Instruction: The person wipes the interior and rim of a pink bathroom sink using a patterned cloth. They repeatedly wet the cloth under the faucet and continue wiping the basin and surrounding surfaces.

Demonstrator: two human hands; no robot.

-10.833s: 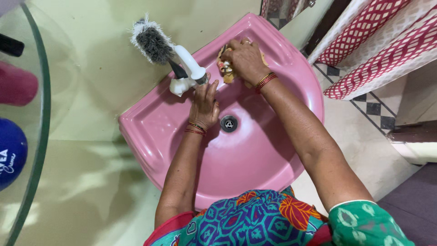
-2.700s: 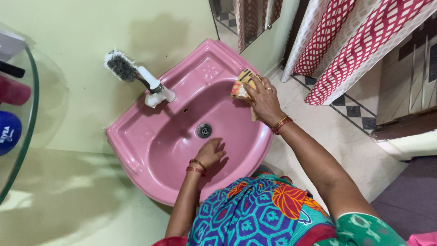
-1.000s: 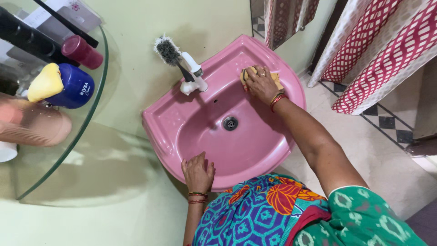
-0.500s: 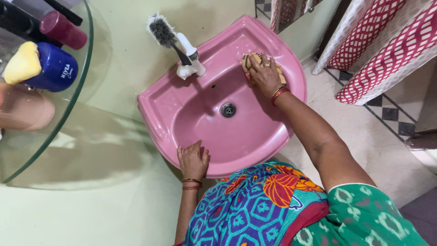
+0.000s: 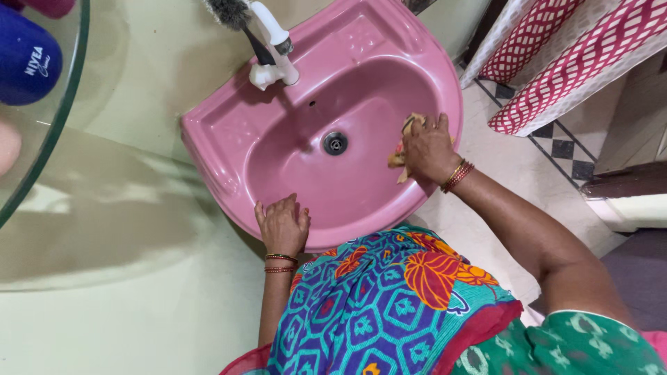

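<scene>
**Obs 1:** Nearest the camera, a bright patterned garment [image 5: 389, 305] in blue, green and orange fills the lower frame. Just beyond it, the left hand [image 5: 283, 223] lies flat on the near rim of the pink basin [image 5: 229, 139], fingers spread and relaxed, gripping nothing. Bangles sit on that wrist.

**Obs 2:** And the right hand?

**Obs 1:** Right hand [image 5: 429, 147] is on the inner wall of the basin at its right side, close under the rim. Fingers curled and pressing down on a yellowish cloth [image 5: 401, 156]; the cloth is bunched beneath the palm, only its edges showing toward the drain side. Red bangles on that wrist too.

**Obs 2:** So the cloth is inside the bowl?

**Obs 1:** Yes, against the sloping right wall, well apart from the left hand. Drain [image 5: 335, 142] sits mid-bowl, left of the cloth, not touching it.

**Obs 2:** Farther back?

**Obs 1:** White tap [image 5: 274, 48] on the far rim, spout angled over the bowl. A grey-bristled brush [image 5: 228, 8] rests just behind it, cut off by the frame edge. Far left, a glass shelf [image 5: 59, 111] carries a blue round container [image 5: 26, 57]. Far right, red-and-white patterned curtain [image 5: 570, 62] hangs above a checkered tile floor [image 5: 566, 149].
</scene>
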